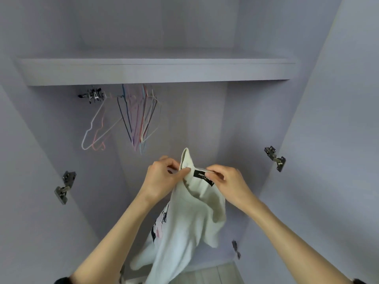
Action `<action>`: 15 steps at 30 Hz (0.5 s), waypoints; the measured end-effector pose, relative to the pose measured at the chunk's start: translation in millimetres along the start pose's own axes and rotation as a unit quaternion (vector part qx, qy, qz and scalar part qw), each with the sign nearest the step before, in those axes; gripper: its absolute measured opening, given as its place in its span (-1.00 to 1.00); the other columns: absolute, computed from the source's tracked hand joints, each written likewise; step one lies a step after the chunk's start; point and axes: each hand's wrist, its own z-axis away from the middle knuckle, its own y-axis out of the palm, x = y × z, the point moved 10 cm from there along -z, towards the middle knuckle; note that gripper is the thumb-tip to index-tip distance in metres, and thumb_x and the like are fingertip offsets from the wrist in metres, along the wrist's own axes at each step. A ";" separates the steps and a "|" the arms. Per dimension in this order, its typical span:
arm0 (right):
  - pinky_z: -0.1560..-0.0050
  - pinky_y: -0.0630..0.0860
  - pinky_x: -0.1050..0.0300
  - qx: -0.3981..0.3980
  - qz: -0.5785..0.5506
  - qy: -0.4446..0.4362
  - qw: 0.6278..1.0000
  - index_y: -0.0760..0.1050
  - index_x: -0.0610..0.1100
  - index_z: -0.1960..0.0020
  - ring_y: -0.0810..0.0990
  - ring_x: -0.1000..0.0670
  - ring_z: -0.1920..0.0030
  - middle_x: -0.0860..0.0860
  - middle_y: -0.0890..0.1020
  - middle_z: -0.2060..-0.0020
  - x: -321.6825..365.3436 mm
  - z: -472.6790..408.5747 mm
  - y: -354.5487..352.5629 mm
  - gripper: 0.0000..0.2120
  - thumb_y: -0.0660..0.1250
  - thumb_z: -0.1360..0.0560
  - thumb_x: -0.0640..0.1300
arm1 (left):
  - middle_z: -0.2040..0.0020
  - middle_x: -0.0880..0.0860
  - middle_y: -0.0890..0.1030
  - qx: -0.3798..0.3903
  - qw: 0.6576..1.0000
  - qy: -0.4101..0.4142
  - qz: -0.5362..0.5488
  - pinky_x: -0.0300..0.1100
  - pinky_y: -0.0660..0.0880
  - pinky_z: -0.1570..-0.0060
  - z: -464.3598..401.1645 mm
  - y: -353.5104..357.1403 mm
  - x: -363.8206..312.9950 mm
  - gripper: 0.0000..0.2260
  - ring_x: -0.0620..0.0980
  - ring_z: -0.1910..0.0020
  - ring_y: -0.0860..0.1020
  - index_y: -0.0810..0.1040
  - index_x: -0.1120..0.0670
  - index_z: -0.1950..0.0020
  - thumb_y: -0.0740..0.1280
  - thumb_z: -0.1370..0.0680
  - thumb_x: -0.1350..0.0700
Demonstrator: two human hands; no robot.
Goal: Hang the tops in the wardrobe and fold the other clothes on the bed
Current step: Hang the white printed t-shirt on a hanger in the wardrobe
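The left hand (164,177) and right hand (224,178) are both pinching the collar of a white top (184,228), one on each side of its black label (203,176), holding it up inside the open wardrobe (205,119); the fabric is hanging below, with coloured wire hangers (135,117) dangling under the shelf (155,71) above left

top (184,222): 1 | hands: 2 | shelf (155,71): 1 | hinges: 3

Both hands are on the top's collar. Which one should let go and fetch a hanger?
Probably the left hand: the hangers hang up and to its side, while the right hand pinches the top by its label and can keep holding it.
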 end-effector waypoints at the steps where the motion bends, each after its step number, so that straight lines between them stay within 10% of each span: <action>1: 0.25 0.33 0.23 -0.003 0.006 -0.014 1.000 0.56 -0.09 0.14 0.40 0.05 0.34 0.10 0.51 0.39 2.8 -11.0 -3.6 -0.88 0.28 -0.54 -0.16 | 0.02 -0.13 0.58 -0.012 0.999 0.011 -0.029 -0.27 0.41 0.01 -5.5 -5.4 2.8 -0.80 -0.06 0.01 0.54 0.51 0.05 0.34 0.46 -0.44 0.09; 5: 0.28 0.30 0.33 0.000 0.006 -0.055 0.998 0.57 -0.11 0.15 0.37 0.13 0.38 0.12 0.48 0.42 6.0 -67.8 -20.4 -0.89 0.30 -0.53 -0.15 | -0.22 -0.13 0.52 -0.046 0.998 -0.010 -0.038 -0.21 0.42 -0.10 -35.9 -19.5 31.1 -0.75 -0.06 -0.10 0.51 0.37 0.12 0.33 0.39 -0.48 0.20; 9: 0.27 0.31 0.39 0.042 0.011 -0.090 0.995 0.60 -0.14 0.11 0.43 0.22 0.38 0.16 0.51 0.39 11.0 -114.3 -21.6 -0.88 0.30 -0.53 -0.19 | 0.16 -0.06 0.61 -0.063 0.997 -0.040 -0.023 -0.26 0.45 0.15 -63.3 -11.2 45.4 -0.76 0.00 0.13 0.56 0.33 0.09 0.29 0.37 -0.47 0.25; 15: 0.14 0.33 0.18 0.092 0.073 -0.131 0.984 0.60 -0.14 0.06 0.49 0.00 0.22 0.01 0.65 0.20 8.6 -148.7 -7.0 -0.85 0.25 -0.55 -0.19 | 0.21 0.01 0.63 -0.046 0.993 -0.021 -0.104 -0.41 0.45 0.24 -95.5 6.5 35.6 -0.90 -0.05 0.22 0.58 0.53 0.01 0.05 0.40 -0.49 0.18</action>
